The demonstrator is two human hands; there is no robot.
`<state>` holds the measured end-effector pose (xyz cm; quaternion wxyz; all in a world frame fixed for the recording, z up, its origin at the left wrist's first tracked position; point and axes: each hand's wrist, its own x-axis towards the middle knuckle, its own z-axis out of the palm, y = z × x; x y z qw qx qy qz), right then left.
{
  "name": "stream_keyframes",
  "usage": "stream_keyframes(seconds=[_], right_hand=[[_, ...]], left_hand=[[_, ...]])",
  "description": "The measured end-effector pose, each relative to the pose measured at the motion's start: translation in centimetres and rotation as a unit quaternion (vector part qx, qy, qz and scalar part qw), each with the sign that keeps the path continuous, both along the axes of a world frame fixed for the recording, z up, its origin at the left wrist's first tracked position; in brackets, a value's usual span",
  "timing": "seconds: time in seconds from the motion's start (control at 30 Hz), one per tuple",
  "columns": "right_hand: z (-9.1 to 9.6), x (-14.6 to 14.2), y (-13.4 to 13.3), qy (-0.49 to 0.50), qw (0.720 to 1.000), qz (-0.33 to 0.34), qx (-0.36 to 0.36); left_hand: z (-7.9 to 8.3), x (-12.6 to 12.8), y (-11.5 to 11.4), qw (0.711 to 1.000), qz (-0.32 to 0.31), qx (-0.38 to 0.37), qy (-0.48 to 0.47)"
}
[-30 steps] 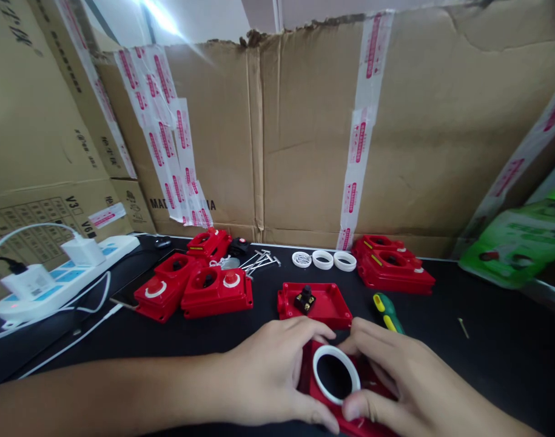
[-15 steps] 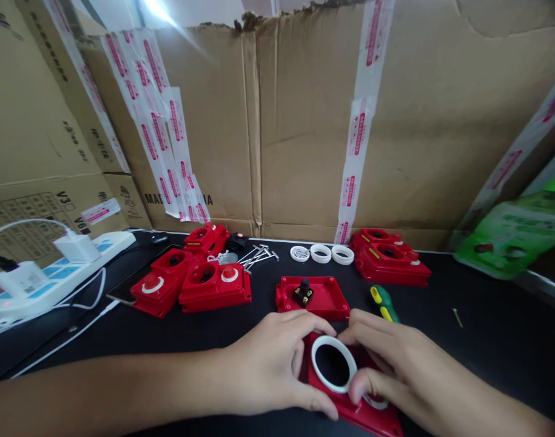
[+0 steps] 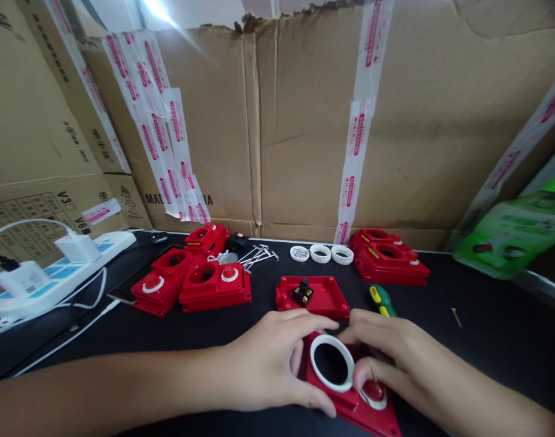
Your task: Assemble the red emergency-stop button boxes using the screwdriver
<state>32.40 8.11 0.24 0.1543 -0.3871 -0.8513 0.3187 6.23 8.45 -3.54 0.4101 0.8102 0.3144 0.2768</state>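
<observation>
My left hand [image 3: 277, 361] curves around the left side of a red plastic housing cover [image 3: 350, 410], thumb along its near edge. A white ring [image 3: 330, 338] sits around the cover's round opening, through which black shows. My right hand [image 3: 398, 355] grips the cover's right side, fingers bent behind it. Its thumb lies between the ring and a red dome button [image 3: 374, 390], touching the ring's right edge. Just beyond the hands lies an open red housing base [image 3: 329, 290] with a black switch block [image 3: 303, 294] in it. A green and yellow screwdriver handle [image 3: 383, 301] lies beyond my right hand.
Assembled red boxes stand at left [image 3: 216, 291] and back right [image 3: 390, 264]. White rings [image 3: 343, 255], a slotted white disc [image 3: 299, 254] and metal T-shaped keys [image 3: 259, 256] lie at the back. A screw [image 3: 456, 317], power strip [image 3: 59, 276] and green pouch [image 3: 509, 237] flank them.
My right thumb has shifted slightly up and right along the ring, uncovering more of the red button. The cover has moved slightly left; my left hand keeps nearly the same pose.
</observation>
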Motion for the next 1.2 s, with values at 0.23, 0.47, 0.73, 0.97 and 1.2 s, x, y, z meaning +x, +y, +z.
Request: stream_keyframes(seconds=[0.23,0.47,0.73,0.97,1.2], right_hand=[[-1.4,1.1,1.3,0.009,0.998,0.059,0.034],[-1.2,1.7,1.4,0.008,0.998,0.058,-0.031],[-0.9,-0.3,-0.4,-0.05,0.998,-0.025,0.02],[-1.0,-1.4,-1.1,-0.101,0.991,-0.07,0.051],[-0.7,-1.0,-1.4,-0.084,0.993,-0.061,0.062]], left_hand=[[0.4,-0.2,0.0,1.0,-0.003,0.006,0.014],[1.0,-0.2,-0.5,1.0,-0.002,-0.008,0.016],[1.2,0.2,-0.7,0.999,0.005,-0.005,0.039],[1.0,0.5,-0.7,0.999,0.02,-0.037,0.024],[1.4,0.6,-1.0,0.997,0.03,-0.07,0.022]])
